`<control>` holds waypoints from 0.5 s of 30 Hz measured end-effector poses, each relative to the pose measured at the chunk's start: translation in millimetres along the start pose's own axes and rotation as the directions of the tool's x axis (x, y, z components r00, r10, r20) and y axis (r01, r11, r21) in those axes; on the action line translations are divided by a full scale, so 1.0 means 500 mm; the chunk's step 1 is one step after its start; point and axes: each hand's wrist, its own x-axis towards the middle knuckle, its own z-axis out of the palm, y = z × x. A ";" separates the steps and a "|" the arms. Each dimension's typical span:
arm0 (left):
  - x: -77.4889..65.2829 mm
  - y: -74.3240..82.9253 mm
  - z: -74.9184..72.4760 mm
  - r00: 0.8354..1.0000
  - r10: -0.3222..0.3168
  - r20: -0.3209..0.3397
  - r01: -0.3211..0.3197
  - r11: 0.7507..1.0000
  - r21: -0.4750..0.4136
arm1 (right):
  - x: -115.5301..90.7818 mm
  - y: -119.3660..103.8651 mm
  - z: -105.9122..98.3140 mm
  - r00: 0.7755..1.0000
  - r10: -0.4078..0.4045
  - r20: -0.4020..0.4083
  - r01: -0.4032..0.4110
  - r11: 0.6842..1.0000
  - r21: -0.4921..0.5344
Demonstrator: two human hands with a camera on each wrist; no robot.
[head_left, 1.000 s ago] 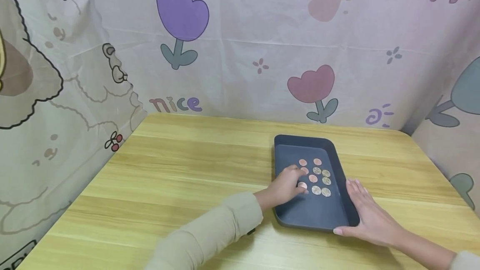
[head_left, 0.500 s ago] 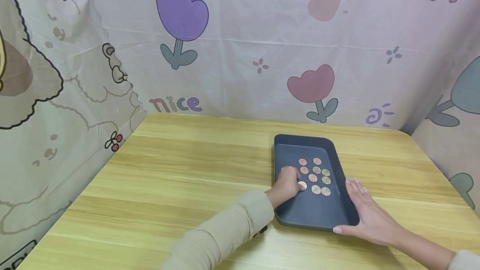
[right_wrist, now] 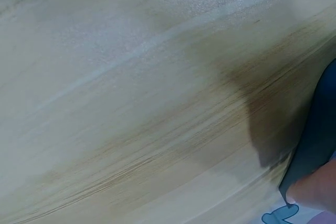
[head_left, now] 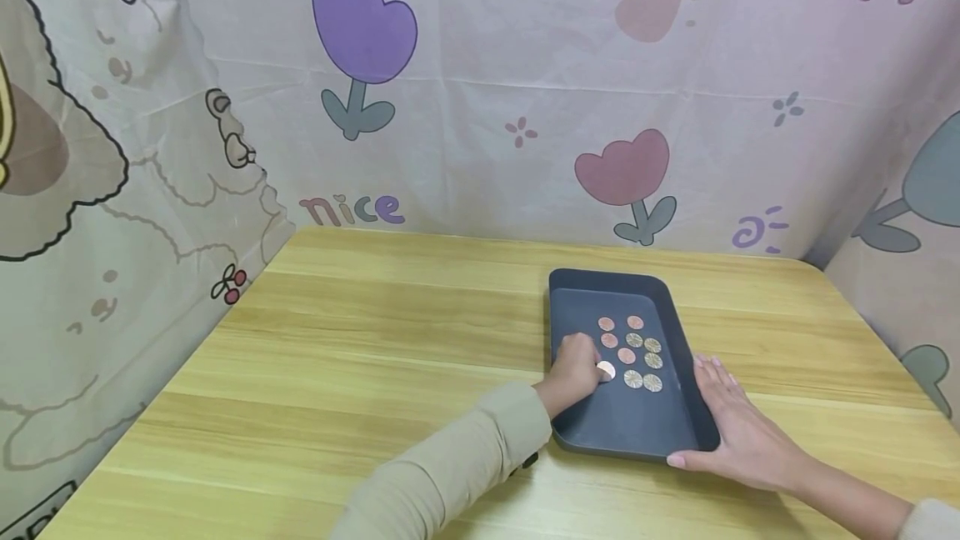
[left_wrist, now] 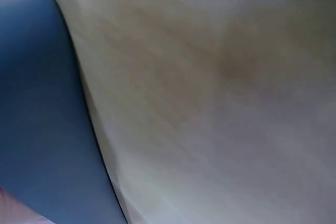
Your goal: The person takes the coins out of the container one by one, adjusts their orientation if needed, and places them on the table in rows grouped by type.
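Ten coins (head_left: 626, 355) in the middle of the tray (head_left: 626, 423), which sits toward the desk's (head_left: 375, 315) right edge; head view has the left hand (head_left: 576, 367) over the tray's left edge, fingers curled, thumb at the front-left coin (head_left: 607, 371), pinch unclear, while the right hand (head_left: 750, 440), fingers straight and thumb spread, lies along the right edge and near-right corner, probably stopping it sliding. Left wrist: tray wall, bit of skin, fingers unreadable. Right wrist: one digit against the tray, fits bracing.
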 end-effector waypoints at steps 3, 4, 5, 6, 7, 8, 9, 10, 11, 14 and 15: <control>-0.006 0.001 -0.002 1.000 0.005 -0.009 -0.005 1.000 -0.015 | 0.001 -0.001 -0.003 1.000 -0.008 0.009 0.009 1.000 -0.024; -0.009 0.002 -0.004 1.000 0.013 -0.010 -0.014 1.000 -0.020 | 0.002 -0.002 -0.005 1.000 -0.012 0.014 0.012 0.999 -0.035; -0.012 0.003 -0.006 1.000 0.019 -0.008 -0.019 1.000 -0.025 | 0.003 -0.002 -0.007 1.000 -0.013 0.020 0.013 0.999 -0.043; -0.014 0.004 -0.008 1.000 0.030 -0.003 -0.030 0.999 -0.035 | 0.004 -0.003 -0.009 1.000 -0.013 0.027 0.014 0.999 -0.053; -0.017 0.005 -0.011 0.999 0.040 0.003 -0.040 0.998 -0.046 | 0.005 -0.003 -0.011 0.999 -0.013 0.034 0.015 0.998 -0.060; -0.020 0.006 -0.014 0.999 0.051 0.004 -0.050 0.997 -0.057 | 0.005 -0.004 -0.012 0.999 -0.014 0.039 0.016 0.998 -0.062; -0.021 0.007 -0.018 0.998 0.062 0.008 -0.061 0.995 -0.076 | 0.006 -0.004 -0.013 0.999 -0.014 0.044 0.017 0.998 -0.063; -0.023 0.007 -0.022 0.998 0.070 0.007 -0.069 0.993 -0.094 | 0.007 -0.004 -0.015 0.999 -0.013 0.048 0.016 0.998 -0.062; -0.024 0.007 -0.026 0.997 0.076 0.005 -0.075 0.991 -0.113 | 0.007 -0.004 -0.015 0.999 -0.011 0.051 0.014 0.998 -0.058; -0.028 0.000 -0.042 0.994 0.107 -0.005 -0.106 0.977 -0.183 | 0.007 -0.003 -0.018 0.998 -0.004 0.060 0.006 0.999 -0.042; -0.029 -0.003 -0.048 0.993 0.115 -0.006 -0.113 0.971 -0.212 | 0.007 -0.003 -0.018 0.998 -0.002 0.062 0.004 0.999 -0.035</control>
